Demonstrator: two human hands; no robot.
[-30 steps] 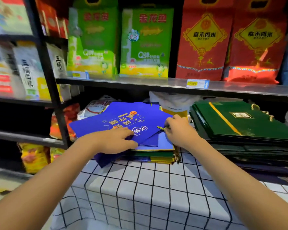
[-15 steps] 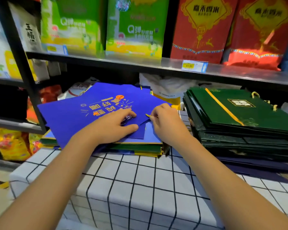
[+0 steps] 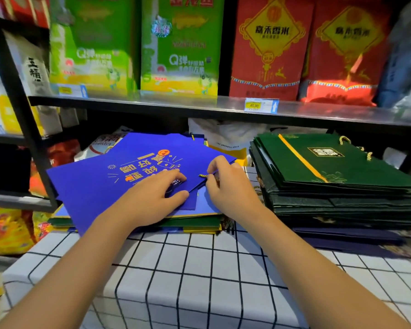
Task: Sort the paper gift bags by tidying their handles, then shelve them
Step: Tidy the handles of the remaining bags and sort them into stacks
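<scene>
Blue bag [image 3: 100,184] under flat left hand [image 3: 152,198], right hand [image 3: 226,184] pinching cord [image 3: 204,175].

Two stacks of gift bags are lying side by side on the table [image 3: 199,281], the left stack [image 3: 100,186] beside the right stack [image 3: 342,186], beneath a shelf [image 3: 152,105] of boxes.

green packs [image 3: 178,46], red packs [image 3: 268,48], price tag [image 3: 261,105]

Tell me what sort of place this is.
Most likely a shop: a price tag marked 45.00 on the shelf edge, packaged rice bags displayed above, and stacked green gift bags below.
</scene>
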